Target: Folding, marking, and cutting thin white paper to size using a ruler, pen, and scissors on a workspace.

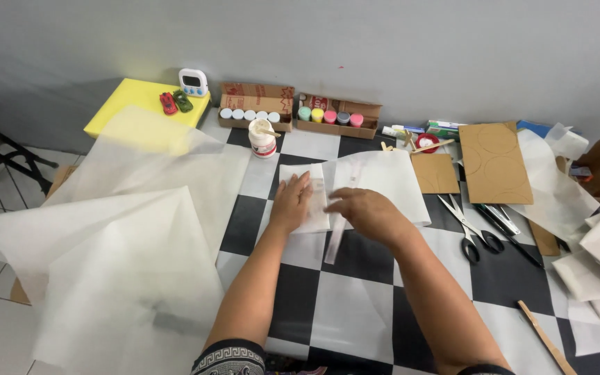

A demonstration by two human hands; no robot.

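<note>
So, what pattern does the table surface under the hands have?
Black and white checkered squares on the table, seen clearly in the head view.

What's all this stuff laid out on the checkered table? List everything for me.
Folded paper piece: one, white, table centre, under both hands.
Large paper sheets: several, translucent white, left.
Glue jar: one, white, behind the hands.
Paint pot boxes: two, brown cardboard, far edge.
Timer: one, white, on yellow board.
Toy cars: two, red and green, yellow board.
Cardboard pieces: several, brown, right.
Scissors: one pair, black-handled, right.
Wooden stick: one, near right corner.
Left hand: flat on the paper.
Right hand: pinching the paper.
</note>
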